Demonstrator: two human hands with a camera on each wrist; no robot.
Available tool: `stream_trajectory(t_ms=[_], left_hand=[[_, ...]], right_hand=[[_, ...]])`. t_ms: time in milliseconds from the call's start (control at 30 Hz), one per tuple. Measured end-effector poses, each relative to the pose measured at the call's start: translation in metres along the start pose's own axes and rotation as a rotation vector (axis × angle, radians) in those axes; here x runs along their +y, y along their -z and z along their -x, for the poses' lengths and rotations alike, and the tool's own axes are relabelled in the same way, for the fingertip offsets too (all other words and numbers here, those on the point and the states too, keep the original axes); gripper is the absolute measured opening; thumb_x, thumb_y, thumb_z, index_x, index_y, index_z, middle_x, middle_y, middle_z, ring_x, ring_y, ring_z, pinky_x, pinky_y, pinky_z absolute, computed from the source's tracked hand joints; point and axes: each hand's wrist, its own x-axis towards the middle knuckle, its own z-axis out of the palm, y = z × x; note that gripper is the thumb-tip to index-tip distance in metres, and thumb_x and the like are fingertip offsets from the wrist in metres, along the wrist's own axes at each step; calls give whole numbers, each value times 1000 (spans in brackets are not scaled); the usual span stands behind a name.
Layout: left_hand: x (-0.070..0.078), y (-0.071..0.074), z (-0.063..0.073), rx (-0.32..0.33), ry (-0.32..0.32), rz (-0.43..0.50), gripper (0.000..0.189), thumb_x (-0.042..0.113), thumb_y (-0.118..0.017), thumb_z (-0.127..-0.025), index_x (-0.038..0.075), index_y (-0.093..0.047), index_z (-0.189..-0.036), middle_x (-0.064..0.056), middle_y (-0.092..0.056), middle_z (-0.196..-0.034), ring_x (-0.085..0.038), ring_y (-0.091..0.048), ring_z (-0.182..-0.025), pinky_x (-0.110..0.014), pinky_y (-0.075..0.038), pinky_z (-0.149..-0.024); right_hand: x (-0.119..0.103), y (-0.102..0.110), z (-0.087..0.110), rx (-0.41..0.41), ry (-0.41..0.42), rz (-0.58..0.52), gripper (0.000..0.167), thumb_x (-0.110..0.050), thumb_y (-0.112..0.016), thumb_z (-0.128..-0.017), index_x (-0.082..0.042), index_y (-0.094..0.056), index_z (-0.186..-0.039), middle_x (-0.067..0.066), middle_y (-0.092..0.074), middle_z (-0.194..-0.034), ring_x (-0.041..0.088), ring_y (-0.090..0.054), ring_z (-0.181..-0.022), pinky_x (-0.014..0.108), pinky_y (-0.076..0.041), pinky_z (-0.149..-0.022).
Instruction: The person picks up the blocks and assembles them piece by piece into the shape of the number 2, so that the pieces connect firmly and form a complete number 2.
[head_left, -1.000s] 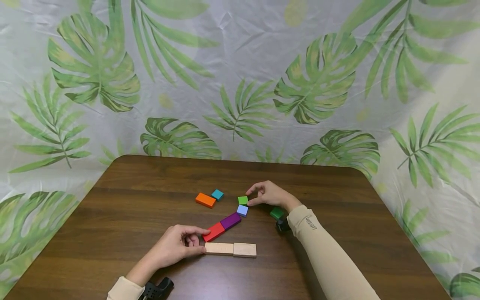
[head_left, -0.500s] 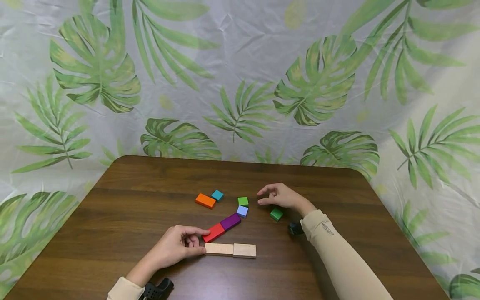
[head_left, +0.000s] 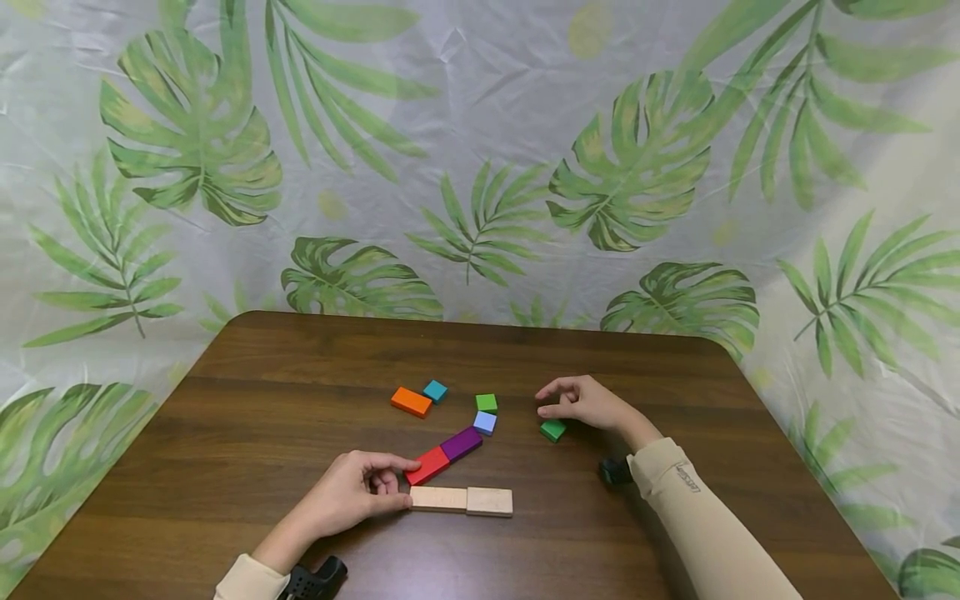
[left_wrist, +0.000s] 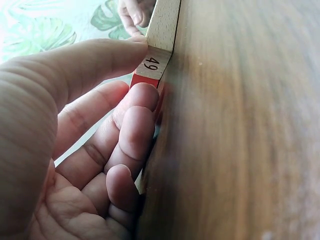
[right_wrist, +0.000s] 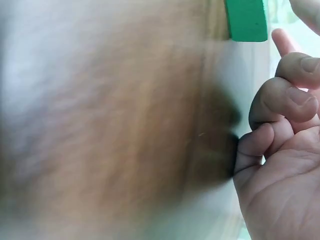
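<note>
In the head view, my left hand (head_left: 352,492) is at the left ends of a red wooden block (head_left: 427,465) and a plain wooden block (head_left: 438,498), holding them at their meeting corner. My index fingertip touches the red block and my thumb the plain one. The left wrist view shows the number 49 on the plain block's end (left_wrist: 149,64). My right hand (head_left: 588,404) hovers just beyond a dark green block (head_left: 553,430), thumb and index finger apart, holding nothing. The right wrist view shows that green block (right_wrist: 247,20) apart from my curled lower fingers.
A purple block (head_left: 461,442) continues from the red one, then a light blue block (head_left: 484,422) and a light green block (head_left: 486,403). A second plain block (head_left: 490,502) extends the bottom row. Orange (head_left: 411,402) and teal (head_left: 435,391) blocks lie farther back on the brown table (head_left: 300,358).
My right hand has drawn away from the light green block, moving right and slightly nearer to me, to the dark green block. My left hand and the blocks have stayed in place.
</note>
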Motion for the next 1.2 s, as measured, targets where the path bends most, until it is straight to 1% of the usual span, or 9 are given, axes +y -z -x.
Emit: stream_trajectory(t_ms=[133, 300, 433, 667, 1033, 1200], left_hand=[[-1, 0, 0, 0, -5, -1, 39, 22, -90, -87, 13, -81, -124, 5, -67, -77, -2, -55, -66, -19, -45, -60], [-1, 0, -1, -1, -18, -8, 39, 23, -90, -87, 12, -81, -124, 6, -67, -77, -1, -55, -66, -19, -46, -60], [-1, 0, 0, 0, -16, -12, 39, 24, -90, -88, 13, -81, -124, 6, -67, -77, -1, -56, -66, -19, -46, -60], [-2, -1, 0, 4, -20, -6, 39, 24, -91, -87, 13, -81, -123, 6, -67, -77, -2, -56, -66, -20, -46, -60], [-3, -1, 0, 2, -18, -8, 39, 24, -90, -87, 13, -81, -123, 5, -67, -77, -2, -55, -66, -19, -45, -60], [-3, -1, 0, 5, -21, -8, 39, 24, -91, -87, 13, -81, -123, 5, -67, -77, -1, -55, -66, -19, -45, -59]], right_hand=[[8, -1, 8, 11, 14, -5, 35, -29, -80, -97, -9, -76, -126, -8, -39, -60, 8, -31, -54, 25, -33, -60], [12, -1, 20, 19, 32, -16, 36, -26, -81, -96, -6, -75, -126, -6, -41, -61, 7, -32, -54, 25, -34, -59], [14, -1, 28, 19, 37, -19, 36, -24, -82, -96, -5, -75, -126, -6, -42, -62, 6, -33, -55, 24, -35, -59], [12, -3, 37, 30, 53, -20, 36, -22, -85, -94, -4, -75, -123, -6, -43, -64, 5, -36, -56, 21, -34, -59], [13, -5, 39, 29, 77, 25, 37, -24, -84, -94, -3, -74, -123, -8, -42, -63, 4, -38, -56, 22, -36, -60], [12, -5, 39, 21, 72, 33, 37, -23, -84, -94, -3, -73, -123, -7, -42, -64, 4, -38, -56, 22, -36, -61]])
